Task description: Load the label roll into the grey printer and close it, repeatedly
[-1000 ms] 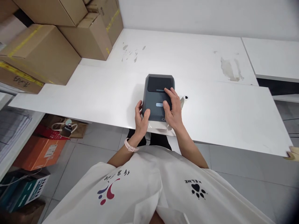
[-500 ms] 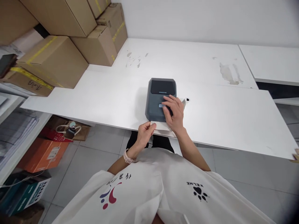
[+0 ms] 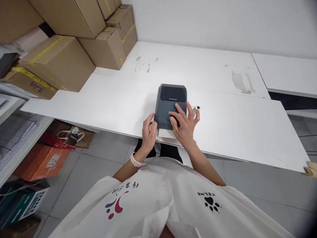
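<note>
A dark blue-grey label printer (image 3: 164, 114) lies on the white table, with a strip of white paper (image 3: 166, 133) coming out of its near edge. My right hand (image 3: 185, 127) rests over the printer's right side, fingers spread, the index finger near the light-coloured button on top. At the near left corner is my left hand (image 3: 149, 134), its thumb and fingers apart and close to the printer's side; it holds nothing. Behind my right fingers a small white paper roll (image 3: 196, 108) is partly hidden.
Cardboard boxes (image 3: 59, 62) with yellow tape are stacked at the table's left end. The white table (image 3: 237, 129) has worn patches at the back. Below on the left, an orange box (image 3: 42, 162) and other packages sit by a shelf.
My left hand has let go of the paper strip and moved left and up to the printer's corner, its fingers opening. My right hand's fingers have spread wider over the printer.
</note>
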A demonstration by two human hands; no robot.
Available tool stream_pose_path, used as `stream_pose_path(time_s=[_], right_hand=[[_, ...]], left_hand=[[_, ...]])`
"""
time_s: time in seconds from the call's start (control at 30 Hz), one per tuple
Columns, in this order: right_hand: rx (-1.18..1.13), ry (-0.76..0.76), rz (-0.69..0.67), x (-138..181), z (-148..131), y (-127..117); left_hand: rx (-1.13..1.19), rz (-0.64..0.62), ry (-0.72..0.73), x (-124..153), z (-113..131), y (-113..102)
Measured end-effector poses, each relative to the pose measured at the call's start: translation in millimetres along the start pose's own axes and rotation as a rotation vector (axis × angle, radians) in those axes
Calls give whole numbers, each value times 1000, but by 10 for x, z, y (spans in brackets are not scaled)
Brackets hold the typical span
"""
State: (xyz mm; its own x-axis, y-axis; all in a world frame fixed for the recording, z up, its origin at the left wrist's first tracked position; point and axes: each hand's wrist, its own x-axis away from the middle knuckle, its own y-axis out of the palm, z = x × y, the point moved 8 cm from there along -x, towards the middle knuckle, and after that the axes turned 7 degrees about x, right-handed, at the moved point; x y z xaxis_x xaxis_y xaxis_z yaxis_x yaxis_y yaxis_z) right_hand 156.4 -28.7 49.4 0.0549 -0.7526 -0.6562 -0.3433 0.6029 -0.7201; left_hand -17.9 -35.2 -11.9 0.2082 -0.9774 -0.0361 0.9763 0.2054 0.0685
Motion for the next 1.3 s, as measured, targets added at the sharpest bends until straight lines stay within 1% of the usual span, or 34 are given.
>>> stream_pose_path(time_s=[0.1,0.23,0.3,0.43,0.53,0.7,0.93,1.1,1.2,1.3], right_hand=[[-25,37,-28,47,-6,1],[-75,89,-49,137,-11,-16],[-149,152,-37,213,24,-34],[-326,334,-40,373,149,-21],[-382,400,-76,412,174,-4],[-416,425,-100,382,151,-27],[-500,476,-100,390,156,-50],[-513,499,-96,375,178,-67],[-488,439,-46,218,204,-129],[-417,309,27,-160,225,-212]], left_hand=[[25,-44,-61,21,-96,78],[24,-66,-58,13,-126,103],[2,-78,-46,13,-115,104],[-44,-92,-27,30,-78,94],[-39,-102,-15,25,-50,93],[29,-104,-15,-25,-37,80],[-28,-83,-25,-69,61,42],[-14,-77,-12,-80,164,41],[9,-79,48,-165,332,59],[48,-114,138,-399,541,135]])
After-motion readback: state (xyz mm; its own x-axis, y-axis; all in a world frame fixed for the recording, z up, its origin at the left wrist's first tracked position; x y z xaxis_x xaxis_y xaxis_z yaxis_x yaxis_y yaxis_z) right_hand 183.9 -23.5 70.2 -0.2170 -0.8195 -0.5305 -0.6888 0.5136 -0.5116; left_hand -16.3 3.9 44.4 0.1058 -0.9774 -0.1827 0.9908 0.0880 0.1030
